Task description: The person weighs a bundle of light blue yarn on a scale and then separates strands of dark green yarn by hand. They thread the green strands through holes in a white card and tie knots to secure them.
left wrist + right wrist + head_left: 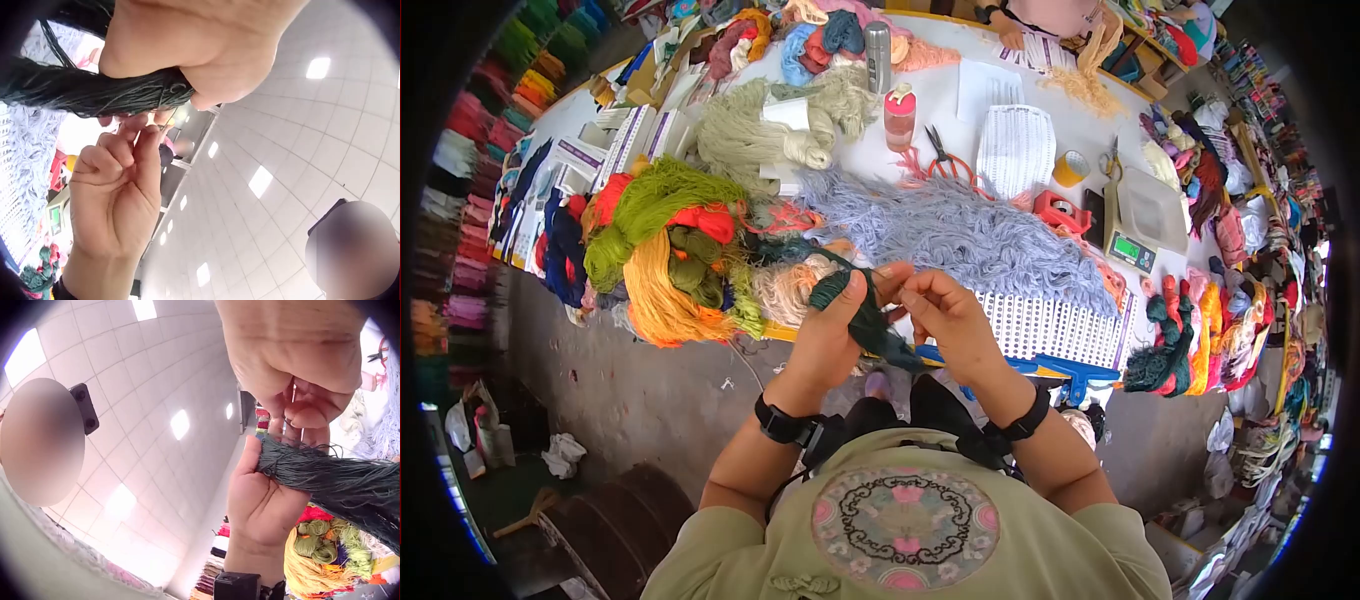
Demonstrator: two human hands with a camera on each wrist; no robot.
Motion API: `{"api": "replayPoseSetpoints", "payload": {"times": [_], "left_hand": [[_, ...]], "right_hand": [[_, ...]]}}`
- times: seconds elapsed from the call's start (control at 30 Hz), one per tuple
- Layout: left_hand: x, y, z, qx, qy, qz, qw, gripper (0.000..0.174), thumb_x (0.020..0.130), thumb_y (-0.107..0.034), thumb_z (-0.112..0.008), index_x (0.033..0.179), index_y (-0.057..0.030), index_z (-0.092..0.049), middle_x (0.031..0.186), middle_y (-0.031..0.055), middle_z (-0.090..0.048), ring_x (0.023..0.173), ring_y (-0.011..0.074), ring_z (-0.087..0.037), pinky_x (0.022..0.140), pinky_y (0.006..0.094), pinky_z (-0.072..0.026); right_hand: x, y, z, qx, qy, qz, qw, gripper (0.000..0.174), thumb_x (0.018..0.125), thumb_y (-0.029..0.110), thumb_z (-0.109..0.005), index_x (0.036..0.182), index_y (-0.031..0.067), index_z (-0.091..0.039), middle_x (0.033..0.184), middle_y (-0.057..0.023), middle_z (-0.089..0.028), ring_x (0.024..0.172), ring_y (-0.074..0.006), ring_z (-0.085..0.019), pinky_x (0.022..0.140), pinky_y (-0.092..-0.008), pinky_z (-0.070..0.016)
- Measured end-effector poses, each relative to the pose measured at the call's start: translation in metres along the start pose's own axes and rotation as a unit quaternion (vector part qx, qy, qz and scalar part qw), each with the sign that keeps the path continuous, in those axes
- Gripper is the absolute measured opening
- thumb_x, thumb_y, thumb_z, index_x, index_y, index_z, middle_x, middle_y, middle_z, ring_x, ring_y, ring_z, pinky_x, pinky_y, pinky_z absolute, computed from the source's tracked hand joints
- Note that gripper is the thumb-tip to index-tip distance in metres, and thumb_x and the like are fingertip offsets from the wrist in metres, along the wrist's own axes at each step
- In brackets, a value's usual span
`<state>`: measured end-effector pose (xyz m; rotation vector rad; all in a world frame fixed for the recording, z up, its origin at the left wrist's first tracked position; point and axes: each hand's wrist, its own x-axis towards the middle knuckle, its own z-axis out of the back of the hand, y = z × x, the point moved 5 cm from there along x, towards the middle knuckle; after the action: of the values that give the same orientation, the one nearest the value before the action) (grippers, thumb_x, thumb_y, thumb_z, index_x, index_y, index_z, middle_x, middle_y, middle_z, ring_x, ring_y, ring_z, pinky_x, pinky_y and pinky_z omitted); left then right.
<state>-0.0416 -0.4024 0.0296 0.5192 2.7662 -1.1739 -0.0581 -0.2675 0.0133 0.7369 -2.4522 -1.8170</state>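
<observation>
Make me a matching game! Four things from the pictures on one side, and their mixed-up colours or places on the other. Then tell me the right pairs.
1. dark green skein
2. scale
3. bottle
4. wavy yarn pile

A. stands near a grey flask
B. pale greyish blue
C. held in the left hand
D. has a lit green display

Pairs: 1-C, 2-D, 3-A, 4-B
</observation>
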Motion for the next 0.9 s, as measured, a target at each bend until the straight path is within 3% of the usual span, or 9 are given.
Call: {"api": "replayPoseSetpoints", "payload": {"times": [0.1, 0.2, 0.27, 0.47, 0.57, 0.67, 0.7, 0.8, 0.9], "left_hand": [[-0.008, 0.004, -0.003, -0.007, -0.007, -0.012, 1.0, 0.058, 0.096, -0.035, -0.05, 0.142, -0.0093, -0.025, 0.133, 0.0197, -0.049, 0.124, 0.0266, -0.048, 0.103, 0.0419, -0.0387], [-0.018, -0.006, -0.01, 0.001, 0.0, -0.031, 1.0, 0.052, 0.097, -0.034, -0.05, 0.138, -0.0074, -0.032, 0.131, 0.019, -0.051, 0.12, 0.026, -0.051, 0.1, 0.0415, -0.0414], [-0.022, -0.013, -0.006, 0.005, -0.003, -0.042, 0.999, 0.051, 0.097, -0.034, -0.05, 0.137, -0.0061, -0.035, 0.132, 0.019, -0.05, 0.119, 0.0258, -0.052, 0.1, 0.0419, -0.0419], [-0.035, -0.017, 0.005, 0.039, 0.043, -0.052, 0.997, 0.053, 0.096, -0.042, -0.047, 0.13, -0.0016, -0.045, 0.132, 0.0183, -0.05, 0.118, 0.0258, -0.052, 0.099, 0.0435, -0.0423], [-0.041, -0.014, -0.011, -0.047, 0.065, -0.04, 0.996, 0.061, 0.095, -0.047, -0.045, 0.135, -0.0018, -0.038, 0.134, 0.0173, -0.049, 0.119, 0.0255, -0.051, 0.1, 0.0421, -0.0418], [-0.045, -0.012, -0.016, 0.179, 0.049, -0.097, 0.978, 0.062, 0.099, -0.043, -0.04, 0.141, -0.0003, -0.025, 0.134, 0.0156, -0.05, 0.119, 0.0223, -0.051, 0.1, 0.0354, -0.0413], [-0.048, -0.012, -0.019, 0.179, 0.05, -0.099, 0.978, 0.062, 0.099, -0.043, -0.04, 0.141, -0.0003, -0.025, 0.134, 0.0156, -0.05, 0.119, 0.0223, -0.051, 0.1, 0.0354, -0.0413], [-0.051, -0.018, -0.021, 0.171, 0.016, -0.11, 0.979, 0.037, 0.099, -0.02, -0.045, 0.125, 0.0059, -0.052, 0.121, 0.014, -0.06, 0.108, 0.0183, -0.057, 0.095, 0.0309, -0.045], [-0.058, -0.022, -0.023, 0.056, -0.038, -0.092, 0.993, 0.032, 0.099, -0.021, -0.045, 0.113, 0.0052, -0.057, 0.118, 0.016, -0.06, 0.105, 0.0203, -0.059, 0.092, 0.034, -0.0479]], "right_hand": [[-0.007, 0.0, -0.011, -0.103, -0.012, 0.059, 0.993, 0.008, 0.088, 0.012, -0.064, 0.093, 0.0064, -0.063, 0.086, 0.002, -0.059, 0.061, -0.0043, -0.048, 0.055, -0.0203, -0.0404], [-0.013, 0.005, -0.018, -0.192, -0.022, 0.189, 0.963, 0.01, 0.089, 0.012, -0.063, 0.097, 0.0072, -0.061, 0.088, 0.0016, -0.061, 0.059, -0.0046, -0.048, 0.055, -0.0208, -0.0417], [-0.02, 0.012, -0.027, -0.066, -0.01, 0.112, 0.991, 0.011, 0.09, 0.013, -0.061, 0.097, 0.0055, -0.061, 0.089, -0.0002, -0.063, 0.059, -0.0055, -0.048, 0.054, -0.0208, -0.0422], [-0.033, 0.01, -0.029, 0.171, -0.013, -0.014, 0.985, 0.015, 0.091, 0.016, -0.06, 0.098, 0.0028, -0.061, 0.088, -0.0022, -0.065, 0.064, -0.0061, -0.053, 0.053, -0.0191, -0.0402], [-0.039, 0.018, -0.042, 0.052, -0.044, 0.004, 0.998, 0.014, 0.09, 0.018, -0.062, 0.095, 0.0052, -0.062, 0.085, 0.0003, -0.064, 0.062, -0.0046, -0.052, 0.054, -0.0185, -0.0392], [-0.041, 0.012, -0.046, -0.003, -0.031, 0.007, 0.999, 0.012, 0.087, 0.018, -0.067, 0.093, 0.0077, -0.065, 0.078, 0.004, -0.06, 0.063, -0.0029, -0.051, 0.054, -0.0179, -0.0378], [-0.041, 0.01, -0.047, -0.011, -0.018, 0.024, 0.999, 0.012, 0.086, 0.018, -0.068, 0.093, 0.0084, -0.066, 0.077, 0.0052, -0.059, 0.064, -0.0026, -0.051, 0.054, -0.0178, -0.0375], [-0.046, 0.014, -0.049, 0.012, -0.041, 0.015, 0.999, 0.012, 0.085, 0.017, -0.069, 0.093, 0.0081, -0.066, 0.079, 0.0045, -0.059, 0.062, -0.0021, -0.049, 0.053, -0.0181, -0.0391], [-0.049, 0.015, -0.051, 0.085, -0.047, 0.002, 0.995, 0.012, 0.086, 0.017, -0.068, 0.093, 0.0077, -0.065, 0.08, 0.003, -0.06, 0.06, -0.0021, -0.048, 0.053, -0.0183, -0.0402]]}}
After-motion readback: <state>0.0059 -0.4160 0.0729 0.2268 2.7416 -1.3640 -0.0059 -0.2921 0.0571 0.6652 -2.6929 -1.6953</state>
